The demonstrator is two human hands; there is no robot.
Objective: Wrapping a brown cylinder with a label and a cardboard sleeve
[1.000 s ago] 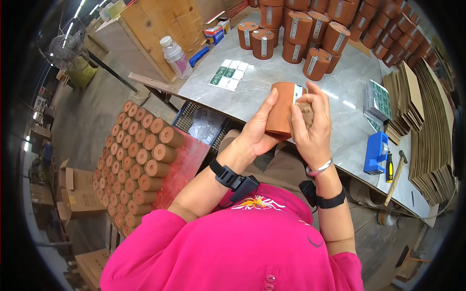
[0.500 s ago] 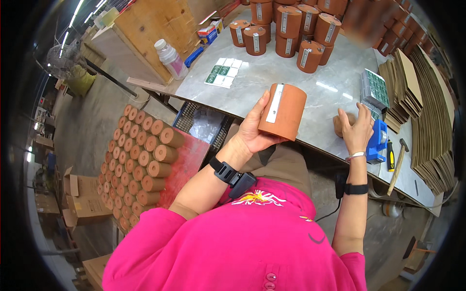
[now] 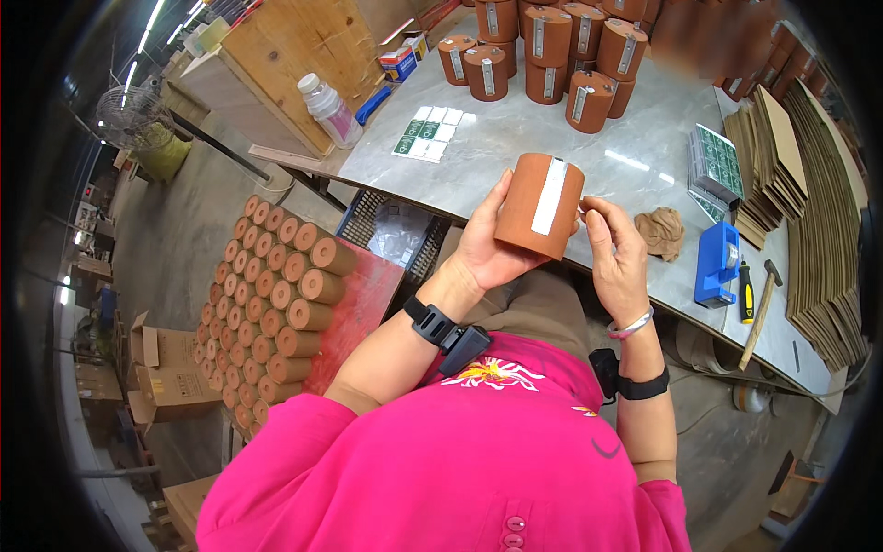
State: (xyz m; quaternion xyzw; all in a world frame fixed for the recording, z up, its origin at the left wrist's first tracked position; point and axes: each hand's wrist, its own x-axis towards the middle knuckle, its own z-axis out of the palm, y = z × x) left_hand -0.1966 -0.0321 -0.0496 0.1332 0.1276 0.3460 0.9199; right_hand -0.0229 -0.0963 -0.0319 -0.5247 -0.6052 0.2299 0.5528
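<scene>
A reddish-brown cylinder [image 3: 522, 198] with a pale strip [image 3: 548, 201] down its side is held up over the table's near edge. My left hand [image 3: 483, 241] grips it from the left and below, thumb along its side. At the cylinder's right edge is my right hand [image 3: 618, 250], its thumb and forefinger bent toward each other; anything between the fingertips is too small to make out. A crumpled brown cloth [image 3: 659, 233] lies on the table just right of that hand. Beyond it stand a blue tape dispenser [image 3: 714, 265] and a stack of green-and-white label sheets [image 3: 716, 164].
Similar cylinders with metal strips [image 3: 546, 41] stand stacked at the back. Plain cylinders [image 3: 308, 283] lie in rows on a red surface [image 3: 354, 290] at left. A hammer [image 3: 760, 317], a yellow-and-black screwdriver [image 3: 746, 294] and cardboard sheets [image 3: 819, 239] occupy the right.
My right hand has come left from beside the cloth and tape dispenser to the cylinder's right edge. The cylinder has turned in my left hand, so its strip now faces further right.
</scene>
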